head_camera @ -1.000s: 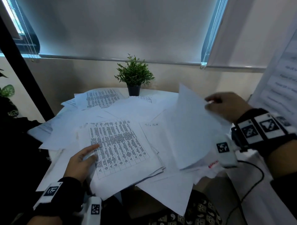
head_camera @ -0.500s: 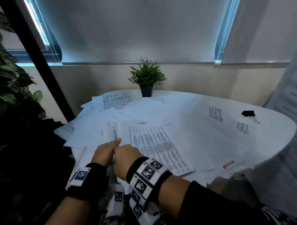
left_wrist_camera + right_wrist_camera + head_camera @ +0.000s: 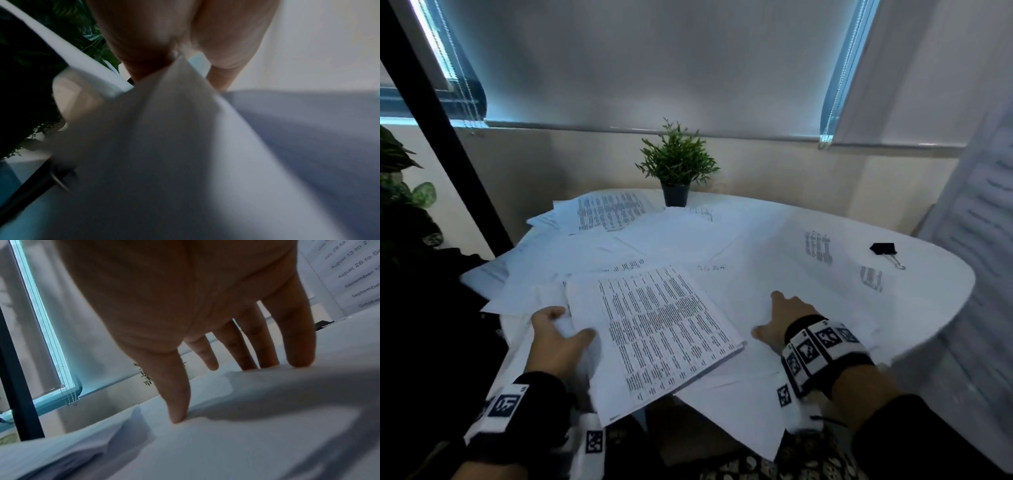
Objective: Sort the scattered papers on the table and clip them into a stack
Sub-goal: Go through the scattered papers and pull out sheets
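Observation:
A stack of printed papers point(image 3: 664, 332) lies tilted at the near middle of the white table point(image 3: 935, 284). My left hand point(image 3: 558, 332) grips its left edge, thumb on top. In the left wrist view the thumb and fingers point(image 3: 141, 53) pinch the white sheets point(image 3: 185, 138). To the stack's right, my right hand point(image 3: 777, 318) rests flat on loose white sheets point(image 3: 808, 274). Its straight fingertips point(image 3: 176, 417) touch the paper point(image 3: 246, 426). A black binder clip point(image 3: 883, 248) lies at the far right, also seen low in the right wrist view point(image 3: 322, 324).
More printed and blank sheets point(image 3: 609, 212) cover the table's left and back. A small potted plant point(image 3: 676, 171) stands at the back edge. Some sheets overhang the near edge point(image 3: 739, 421). Leafy plants point(image 3: 400, 192) and a dark post stand to the left.
My right hand laid its sheet on the stack, met the left hand there, then moved right onto the loose sheets. The left hand now grips the stack's edge.

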Tool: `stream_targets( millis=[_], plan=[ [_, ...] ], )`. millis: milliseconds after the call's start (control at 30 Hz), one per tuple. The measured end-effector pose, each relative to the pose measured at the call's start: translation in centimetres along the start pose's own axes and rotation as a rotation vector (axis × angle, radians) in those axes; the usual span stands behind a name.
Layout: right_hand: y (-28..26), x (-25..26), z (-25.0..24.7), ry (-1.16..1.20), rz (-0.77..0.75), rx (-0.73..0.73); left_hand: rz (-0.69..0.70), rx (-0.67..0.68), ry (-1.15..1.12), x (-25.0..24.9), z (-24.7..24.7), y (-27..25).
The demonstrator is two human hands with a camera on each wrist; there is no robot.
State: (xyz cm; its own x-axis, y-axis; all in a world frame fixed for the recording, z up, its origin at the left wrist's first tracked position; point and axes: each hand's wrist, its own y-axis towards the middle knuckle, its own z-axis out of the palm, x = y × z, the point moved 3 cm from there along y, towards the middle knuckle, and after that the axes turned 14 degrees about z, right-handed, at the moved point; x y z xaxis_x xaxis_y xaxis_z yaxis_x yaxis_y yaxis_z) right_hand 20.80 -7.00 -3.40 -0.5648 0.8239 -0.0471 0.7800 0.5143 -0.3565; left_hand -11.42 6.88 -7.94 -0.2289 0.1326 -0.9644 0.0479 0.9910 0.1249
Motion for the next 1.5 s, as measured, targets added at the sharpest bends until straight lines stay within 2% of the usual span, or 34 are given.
stream_targets(
  millis=[167, 267, 367, 500, 600, 700, 767, 833, 900, 1000, 1067, 1133, 1200, 1267, 1300, 1367, 1400, 1467, 1500],
  plan=[
    [1.4, -0.7, -0.3, 0.235, 0.027, -0.053, 0.117, 0.132, 0.063, -0.5, 0.5, -1.4],
    [2.8, -2.9, -1.4, 0.533, 0.081, 0.015, 0.052, 0.206, 0.031, 0.2, 0.3, -1.3],
    [3.5, -5.3, -3.4, 0.678, 0.107, -0.056, -0.012, 0.162, -0.028, 0.2, 0.3, -1.3],
    [3.5, -7.4, -5.1, 0.565, 0.126, -0.159, -0.018, 0.192, -0.076, 0.2, 0.6, -1.6],
    [1.3, -8.1, -8.0, 0.533, 0.134, -0.365, -0.041, 0.222, -0.106, 0.6, 0.4, -1.6],
    [-4.3, -5.0, -11.6, 0.532, -0.056, -0.628, -0.097, 0.241, -0.164, 0.7, 0.5, -1.7],
    [-8.7, -0.3, -11.8, 0.406, -0.277, -0.664, -0.093, 0.232, -0.193, 0.7, 0.6, -1.7],
    [-12.4, 5.2, -9.4, 0.267, -0.514, -0.525, -0.108, 0.202, -0.216, 0.0, 0.8, -2.0],
    [-14.7, 10.0, -6.2, 0.153, -0.647, -0.283, -0.162, 0.185, -0.336, -0.6, 1.1, -2.5],
    [-16.5, 14.8, -2.3, 0.041, -0.750, -0.023, -0.357, 0.231, -0.520, 0.1, 1.3, -2.9],
    [-16.8, 16.4, -0.7, 0.036, -0.767, 0.069, -0.374, 0.237, -0.498, 0.7, 1.1, -2.4],
    [-16.1, 16.7, 0.1, 0.123, -0.753, 0.158, -0.318, 0.213, -0.409, 1.2, 1.0, -1.8],
    [-13.7, 14.9, -0.4, 0.298, -0.706, 0.237, -0.167, 0.176, -0.253, 1.4, 0.8, -1.2],
    [-9.0, 11.0, -1.7, 0.493, -0.546, 0.240, -0.079, 0.162, -0.138, 1.7, 0.9, -1.2],
    [-6.1, 8.4, -2.4, 0.511, -0.421, 0.159, -0.048, 0.159, -0.088, 1.9, 0.9, -1.2],
    [-0.6, 2.9, -3.0, 0.290, -0.117, -0.021, 0.001, 0.133, -0.013, 1.2, 0.9, -1.5],
    [1.3, 0.4, -2.7, 0.148, 0.012, -0.042, 0.011, 0.108, 0.001, 1.0, 0.9, -1.6],
    [3.6, -2.5, -1.7, 0.005, 0.125, -0.014, 0.040, 0.075, -0.058, -0.1, 1.1, -1.9],
    [4.2, -3.0, -1.3, 0.035, 0.121, -0.005, 0.066, 0.070, -0.057, -0.4, 1.1, -2.0]
  ],
)
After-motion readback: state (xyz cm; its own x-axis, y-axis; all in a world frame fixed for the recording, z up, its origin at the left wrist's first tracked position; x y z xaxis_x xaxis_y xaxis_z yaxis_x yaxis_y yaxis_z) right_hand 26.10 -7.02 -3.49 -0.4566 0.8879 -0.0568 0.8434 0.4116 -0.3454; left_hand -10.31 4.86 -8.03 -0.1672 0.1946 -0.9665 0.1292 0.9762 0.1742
